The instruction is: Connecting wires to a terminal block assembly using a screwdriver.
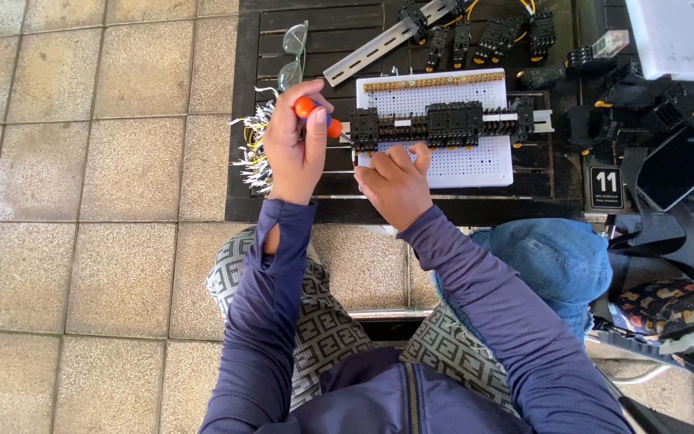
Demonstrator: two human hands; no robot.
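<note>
Our dark blue sleeves (475,289) and patterned trousers (323,321) fill the bottom of the view as we sit over a tiled floor (82,201) and reach both hands up to a black slatted surface (242,161). Our left hand (293,149) is closed around a screwdriver (319,112) with an orange and blue handle, held level with its tip pointing right toward the left end of a row of black terminal blocks (443,124). Just behind that hand, at the left edge of the surface, lies a bundle of yellow and white wires (252,149), and above it a pair of clear safety glasses (292,56). Our right hand (395,181) rests with curled fingers on the near left corner of a white perforated board (459,157), its fingertips touching the board just below the blocks; it grips nothing that we can see. The blocks sit in a line on a rail across the middle of the board, and a brass-coloured strip (431,81) runs along the board's far edge. Beyond it lie a loose grey metal rail (379,44) and more black relay sockets (508,36). Farther right are a white plastic box (680,36), a dark phone (680,165), a small black number plate (606,187) and, on the floor, a blue denim hat (548,261) beside a patterned bag (668,305).
</note>
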